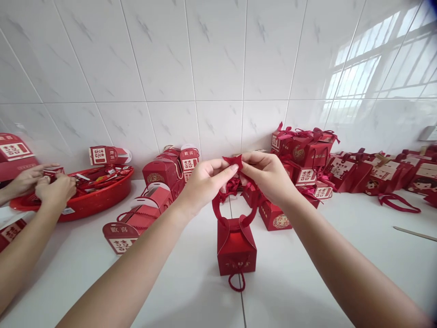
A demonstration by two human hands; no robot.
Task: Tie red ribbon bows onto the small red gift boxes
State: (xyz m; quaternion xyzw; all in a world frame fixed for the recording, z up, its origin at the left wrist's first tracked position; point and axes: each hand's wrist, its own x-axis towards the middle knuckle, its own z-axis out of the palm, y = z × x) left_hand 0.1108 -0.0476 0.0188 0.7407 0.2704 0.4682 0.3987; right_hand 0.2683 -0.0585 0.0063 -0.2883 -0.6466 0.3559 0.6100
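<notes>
A small dark red gift box point(236, 255) stands upright on the white surface in front of me, with gold print and a short red cord loop point(236, 288) hanging from its near side. A red ribbon point(253, 207) rises in two strands from its folded top. Above the box, my left hand point(208, 180) and my right hand point(264, 173) meet, each with thumb and fingers pinched on the ribbon. A folded, flared piece of it shows between the fingertips. Whether it is knotted there I cannot tell.
Red boxes with white labels point(159, 198) stand left of centre. More ribboned boxes point(309, 150) are stacked behind on the right, beside red bags point(382, 175). A red basin point(99, 200) holds small packets; another person's hands point(56, 187) work beside it. A tiled wall point(218, 59) closes the back.
</notes>
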